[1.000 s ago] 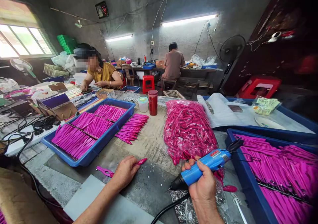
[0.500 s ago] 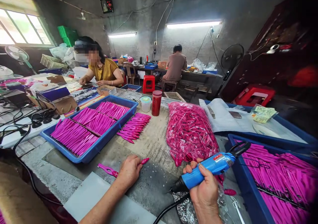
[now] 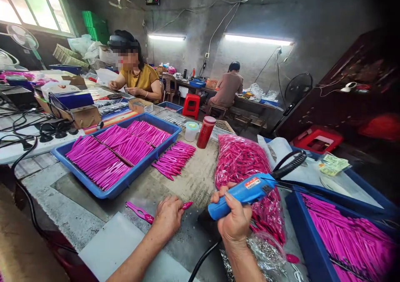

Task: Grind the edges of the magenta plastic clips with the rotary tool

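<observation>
- By the left hand (image 3: pixel 170 213), curled nearly closed, a pink piece (image 3: pixel 137 210) is held near the surface's near edge, both ends left showing.
- By the right hand (image 3: pixel 236 219), wrapped closed, the blue driver (image 3: pixel 242 194) is gripped above the surface (image 3: pixel 184 186), right of the piece; its tip is lost in shadow.
- Toward the surface's left edge a blue tray (image 3: pixel 109 193) is filled with pink pieces; beside it more are laid in a row (image 3: pixel 175 159).
- Toward the far edge a tub (image 3: pixel 191 132) and a red jar (image 3: pixel 206 133) are set together.
- Along the right edge another filled tray (image 3: pixel 308 248) is placed, with a pink bag (image 3: pixel 240 157) set left of it.
- The near edge is partly covered by a pale sheet (image 3: pixel 115 240).
- The grey wall (image 3: pixel 193 21) is lit by two tubes (image 3: pixel 258 39); two people (image 3: pixel 140 80) are seated beyond.
</observation>
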The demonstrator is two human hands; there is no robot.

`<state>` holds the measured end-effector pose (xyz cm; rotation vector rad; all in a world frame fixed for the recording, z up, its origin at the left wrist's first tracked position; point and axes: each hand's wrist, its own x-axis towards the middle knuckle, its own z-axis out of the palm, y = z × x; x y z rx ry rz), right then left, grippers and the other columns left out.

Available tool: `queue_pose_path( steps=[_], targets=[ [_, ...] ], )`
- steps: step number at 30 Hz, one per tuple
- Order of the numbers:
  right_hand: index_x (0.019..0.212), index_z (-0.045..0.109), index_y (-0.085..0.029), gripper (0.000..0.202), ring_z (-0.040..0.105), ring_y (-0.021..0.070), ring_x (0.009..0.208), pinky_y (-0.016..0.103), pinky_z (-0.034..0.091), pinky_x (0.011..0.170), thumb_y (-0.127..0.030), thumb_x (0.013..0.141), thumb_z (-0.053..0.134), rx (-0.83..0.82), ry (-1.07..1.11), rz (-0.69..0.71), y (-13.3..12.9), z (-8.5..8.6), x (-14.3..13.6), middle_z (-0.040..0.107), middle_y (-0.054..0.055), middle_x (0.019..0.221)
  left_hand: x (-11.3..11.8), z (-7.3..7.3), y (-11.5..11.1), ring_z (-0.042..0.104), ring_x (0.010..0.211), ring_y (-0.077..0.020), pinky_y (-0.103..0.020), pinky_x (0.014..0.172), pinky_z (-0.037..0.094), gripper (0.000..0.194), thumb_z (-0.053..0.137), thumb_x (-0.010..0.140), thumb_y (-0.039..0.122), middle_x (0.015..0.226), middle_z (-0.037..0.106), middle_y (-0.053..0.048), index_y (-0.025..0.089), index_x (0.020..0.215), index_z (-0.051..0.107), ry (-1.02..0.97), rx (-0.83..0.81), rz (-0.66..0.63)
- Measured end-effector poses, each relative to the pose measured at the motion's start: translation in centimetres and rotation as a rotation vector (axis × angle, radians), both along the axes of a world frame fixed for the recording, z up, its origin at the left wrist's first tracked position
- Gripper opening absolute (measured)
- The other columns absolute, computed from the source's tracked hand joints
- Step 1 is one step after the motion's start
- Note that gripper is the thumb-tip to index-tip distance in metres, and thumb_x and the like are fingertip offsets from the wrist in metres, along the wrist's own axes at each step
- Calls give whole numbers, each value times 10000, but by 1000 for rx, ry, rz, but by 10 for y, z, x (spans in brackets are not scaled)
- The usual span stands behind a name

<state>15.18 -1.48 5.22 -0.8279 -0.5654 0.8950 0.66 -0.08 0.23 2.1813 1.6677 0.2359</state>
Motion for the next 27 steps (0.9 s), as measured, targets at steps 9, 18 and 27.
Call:
queue_pose_path(
  steps=[9, 18, 27],
  targets=[
    [895, 484, -188, 358, 531, 139, 478, 293, 425, 505, -292, 608, 670, 76, -165, 27, 27, -6, -25, 559, -35, 641, 1, 0, -2, 532, 854, -202, -299, 758, 374, 182, 468, 811, 179, 826, 612, -29, 203, 711, 619, -31, -31, 25],
    [899, 490, -181, 381, 533, 136, 483, 291, 430, 505, -303, 603, 695, 51, -208, 27, 33, -13, -30, 566, -32, 641, 1, -5, -2, 532, 849, -211, -313, 740, 380, 191, 455, 814, 183, 813, 612, -39, 206, 730, 626, -47, -18, 12],
    [906, 485, -180, 384, 529, 132, 480, 290, 424, 513, -294, 604, 694, 59, -199, 23, 34, -14, -29, 560, -40, 633, 2, -4, -3, 531, 853, -220, -325, 741, 381, 192, 450, 825, 181, 837, 618, -47, 201, 740, 622, -35, -9, 5]
  ],
)
